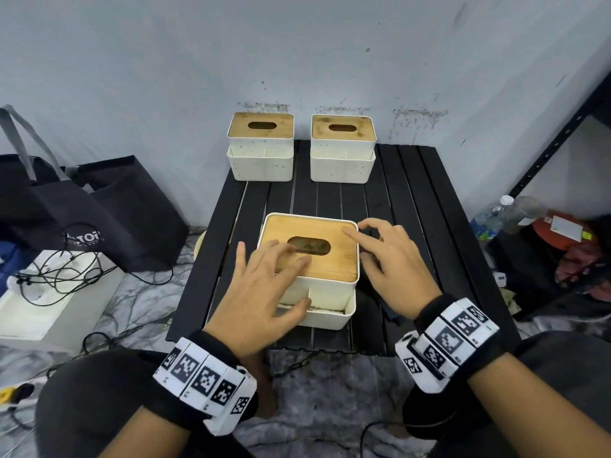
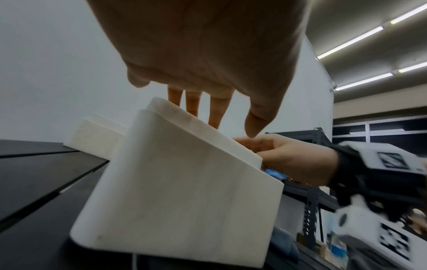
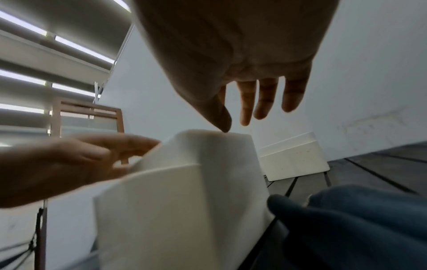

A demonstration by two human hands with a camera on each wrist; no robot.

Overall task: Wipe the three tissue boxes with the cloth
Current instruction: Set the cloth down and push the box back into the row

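A: What lies nearest the viewer?

B: Two forearms with black wristbands carrying white blocks of square black-and-white markers. The person's left hand (image 1: 261, 292) lies over the near-left part of a cream plastic tissue box with a wooden lid and oval slot (image 1: 325, 285), fingers spread and fairly straight across the lid, thumb on the front wall. Its grip is spread, holding nothing.

A: And the other hand?

B: The right hand (image 1: 390, 269) sits at the box's right side, fingers spread and loosely bent, the forefinger touching the lid's far-right corner. Its grip is also spread.

A: Where is the cloth?

B: A dark blue cloth (image 3: 360, 224) lies bunched on the black slatted bench (image 1: 413, 200), just right of that box, under the right wrist.

A: What is farther back?

B: Two more cream boxes of the same kind stand apart at the bench's far edge by the pale wall: the far-left tissue box (image 1: 260, 147) and the far-right tissue box (image 1: 343, 148). Black bags (image 1: 99, 206) sit on the floor at left.
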